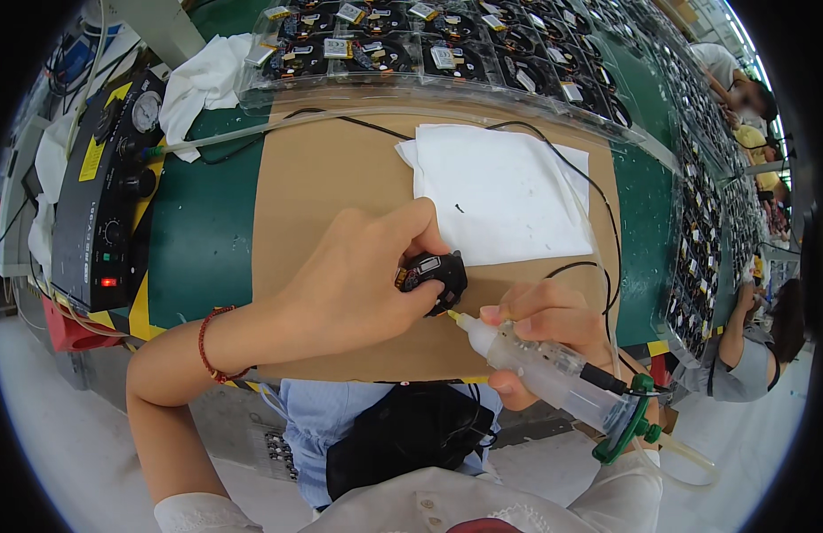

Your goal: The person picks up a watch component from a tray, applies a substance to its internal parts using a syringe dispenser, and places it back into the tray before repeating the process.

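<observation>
My left hand (367, 280) is closed round a small round black electronic part (435, 281), thumb and fingers pinching its rim. It is held up over the brown cardboard sheet (327, 169). In my right hand (554, 324) is a clear dispensing syringe (558, 373) with milky contents, lying slantwise. Its pale yellow nozzle tip (454, 314) is at the part's lower edge; whether it touches cannot be made out. A green cap (627, 431) with a hose closes the syringe's rear end.
White cloth sheets (509, 195) lie on the cardboard, with a black cable crossing them. A black dispenser box (109, 195) with a gauge stands at left. Clear trays of electronic parts (376, 55) line the back and right. Other people (749, 346) sit at far right.
</observation>
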